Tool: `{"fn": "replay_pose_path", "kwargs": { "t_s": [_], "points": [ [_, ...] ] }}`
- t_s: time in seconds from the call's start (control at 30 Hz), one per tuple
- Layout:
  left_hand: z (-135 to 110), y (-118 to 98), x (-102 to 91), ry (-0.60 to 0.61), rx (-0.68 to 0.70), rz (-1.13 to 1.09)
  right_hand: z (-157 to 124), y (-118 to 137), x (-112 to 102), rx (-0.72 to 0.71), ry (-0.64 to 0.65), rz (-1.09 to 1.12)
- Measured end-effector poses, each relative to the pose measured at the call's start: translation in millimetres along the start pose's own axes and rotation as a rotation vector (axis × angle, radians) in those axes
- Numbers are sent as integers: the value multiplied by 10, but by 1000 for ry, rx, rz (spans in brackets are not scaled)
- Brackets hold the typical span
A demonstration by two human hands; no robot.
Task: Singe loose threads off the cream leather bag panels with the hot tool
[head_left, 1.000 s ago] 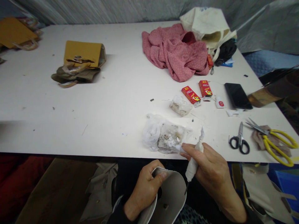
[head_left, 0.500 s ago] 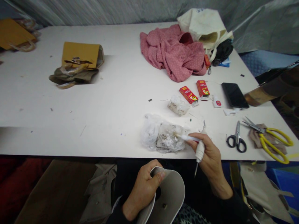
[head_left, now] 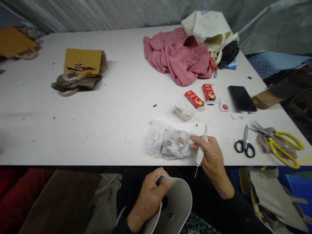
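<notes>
Fingers of the left hand [head_left: 149, 199] pinch a pale-grey, curved, leather-like piece [head_left: 181, 198] just short of the desk [head_left: 117, 130], seemingly light, pliant and best held by its rim, while the right hand [head_left: 212, 157] grips a slim, white-wrapped, pointed tool [head_left: 199, 156].

Here's the left red box [head_left: 194, 99], and its pale print looks like "401", though it's too small to be sure; similar print on the right red box [head_left: 208, 92], while bluish characters on the cream bag [head_left: 203, 27] stay illegible.
</notes>
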State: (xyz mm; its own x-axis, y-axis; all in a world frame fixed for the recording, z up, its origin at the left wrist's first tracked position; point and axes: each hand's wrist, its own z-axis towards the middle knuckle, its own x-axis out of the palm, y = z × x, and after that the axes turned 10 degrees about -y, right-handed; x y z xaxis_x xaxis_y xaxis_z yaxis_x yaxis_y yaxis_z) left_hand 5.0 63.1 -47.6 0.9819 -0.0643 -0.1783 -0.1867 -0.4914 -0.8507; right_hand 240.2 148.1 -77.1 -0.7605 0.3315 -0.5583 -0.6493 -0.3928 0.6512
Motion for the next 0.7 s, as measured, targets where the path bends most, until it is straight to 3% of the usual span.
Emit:
{"fn": "replay_pose_path", "kwargs": {
  "t_s": [0.13, 0.57, 0.7],
  "points": [
    [-3, -9, 18, -4, -2, 7, -5, 19, 1, -59, -20, -24],
    [-30, 15, 20, -4, 7, -5, -9, -10, -7, 5, 0, -21],
    [-41, 8, 18, -19, 12, 1, -23, 50, -77, -3, -69, 7]
  ]
}}
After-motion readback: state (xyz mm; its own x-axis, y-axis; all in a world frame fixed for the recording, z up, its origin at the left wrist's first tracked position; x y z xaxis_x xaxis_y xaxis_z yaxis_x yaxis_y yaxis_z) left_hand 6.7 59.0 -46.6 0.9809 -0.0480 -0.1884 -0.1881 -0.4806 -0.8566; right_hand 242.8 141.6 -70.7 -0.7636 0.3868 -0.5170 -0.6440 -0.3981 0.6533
